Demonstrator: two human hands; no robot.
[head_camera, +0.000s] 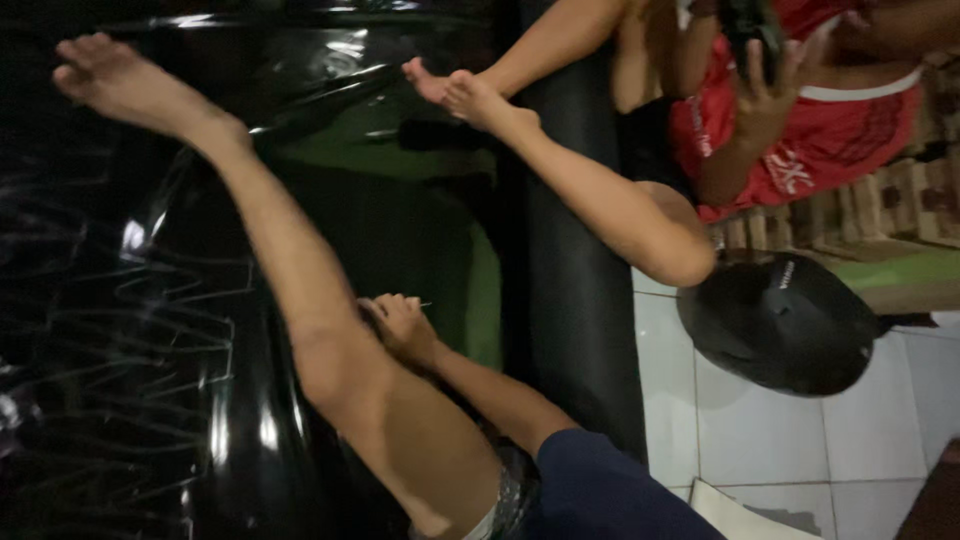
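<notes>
Reaching out of a dark blue sleeve (600, 490) at the bottom edge, the right hand (402, 328) is curled into a closed grip around a thin tool (424, 304). Only the tool's pale tip shows, sticking out past the knuckles. The fist sits against the person's own bare leg (300, 270), just above the knee, and over a glossy black sheet (120, 420).

The leg runs from the lower middle up to the left across the sheet and ends in a bare foot (100, 75) near the top left corner. Left of the leg, faint pale lines (150, 320) are scratched or drawn on the sheet in zigzag rows. Light glares off its wrinkles. Just beyond the fist, a green surface (485, 290) shows through a gap in the black. Beside it a dark roll (570, 300) runs from top to bottom.

Right of the roll lie white tiles (760, 450), with a pale flat corner (740, 515) at the bottom edge. A black helmet (780, 320) rests on the tiles, well apart from the right hand.

Farther off, another person's bare legs (600, 200) stretch over the roll, the feet (455, 90) resting on the sheet. That person wears red shorts (830, 150). One of their hands (775, 95) is held up, fingers wrapped around a dark phone (750, 25). A brown patterned surface (900, 210) lies behind them at the right edge.
</notes>
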